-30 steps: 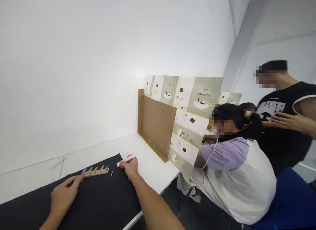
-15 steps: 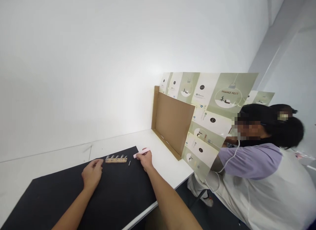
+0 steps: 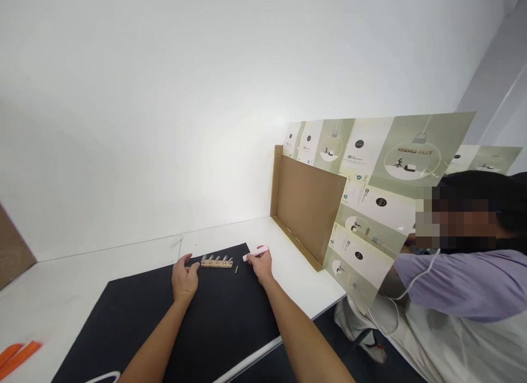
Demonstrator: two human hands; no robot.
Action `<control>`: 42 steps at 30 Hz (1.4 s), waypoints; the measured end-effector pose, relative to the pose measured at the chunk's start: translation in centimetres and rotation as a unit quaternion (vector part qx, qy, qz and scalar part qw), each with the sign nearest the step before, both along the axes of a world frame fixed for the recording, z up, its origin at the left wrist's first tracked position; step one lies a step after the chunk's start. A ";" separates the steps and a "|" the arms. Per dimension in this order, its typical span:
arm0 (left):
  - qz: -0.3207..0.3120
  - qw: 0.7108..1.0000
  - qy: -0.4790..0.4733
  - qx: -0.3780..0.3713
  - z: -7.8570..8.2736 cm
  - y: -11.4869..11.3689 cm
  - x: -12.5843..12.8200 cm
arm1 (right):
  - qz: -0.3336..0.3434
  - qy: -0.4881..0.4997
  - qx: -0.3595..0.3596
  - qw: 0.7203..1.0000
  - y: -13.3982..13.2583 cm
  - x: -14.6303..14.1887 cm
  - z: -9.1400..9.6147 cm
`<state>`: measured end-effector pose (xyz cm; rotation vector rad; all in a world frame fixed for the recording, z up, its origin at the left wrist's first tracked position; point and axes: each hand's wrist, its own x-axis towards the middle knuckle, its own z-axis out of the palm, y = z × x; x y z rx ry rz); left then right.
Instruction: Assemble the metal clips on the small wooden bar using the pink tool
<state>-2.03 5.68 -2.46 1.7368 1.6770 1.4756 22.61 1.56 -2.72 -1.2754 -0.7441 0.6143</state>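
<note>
My right hand (image 3: 261,265) is shut on a pink marker (image 3: 257,253), whose tip points left toward a wooden strip with a row of metal hooks (image 3: 217,262). The strip lies on a black mat (image 3: 164,322). My left hand (image 3: 185,279) rests open on the mat, its fingertips at or very close to the strip's left end. A small metal pin (image 3: 236,269) lies on the mat between the strip and my right hand.
The mat covers part of a white table (image 3: 214,232). A cardboard panel (image 3: 307,207) stands at the table's back, with printed posters (image 3: 370,174) beyond it. A person in a lilac-sleeved shirt (image 3: 465,284) sits at right. Orange strips (image 3: 16,355) lie at lower left.
The whole view has swung, so the table and panel sit further right. My left hand has come nearer the strip's left end. The standing person has gone out of view.
</note>
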 end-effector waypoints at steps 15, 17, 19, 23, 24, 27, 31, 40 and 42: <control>0.004 0.999 -0.028 0.039 0.0 -0.4 0.6 | 0.006 0.014 -0.006 1.000 -0.2 0.0 0.7; 0.007 0.999 -0.035 0.037 0.0 -0.4 0.6 | 0.001 0.017 -0.006 1.000 -0.2 -0.1 0.8; 0.010 0.999 -0.041 0.033 0.0 -0.2 0.5 | -0.006 0.017 -0.006 1.000 -0.2 -0.1 0.8; 0.019 0.999 -0.043 0.027 -0.4 0.3 0.3 | -0.020 0.019 -0.001 1.000 0.0 -0.2 0.7; 0.019 0.999 -0.042 0.029 -0.5 0.5 0.2 | -0.022 0.019 0.000 1.000 0.0 -0.2 0.7; 0.017 0.999 -0.037 0.033 -0.7 0.8 0.1 | -0.022 0.025 -0.001 0.999 0.1 -0.2 0.7; 0.018 0.999 -0.035 0.029 -0.8 0.9 0.1 | -0.018 0.034 -0.006 0.999 0.0 -0.2 0.9; 0.015 0.999 -0.040 0.023 -0.3 0.6 0.2 | 0.020 0.032 0.004 0.999 -0.2 -0.1 1.1; 0.015 0.999 -0.040 0.025 -0.3 0.5 0.3 | 0.018 0.029 0.001 0.999 -0.2 -0.1 1.1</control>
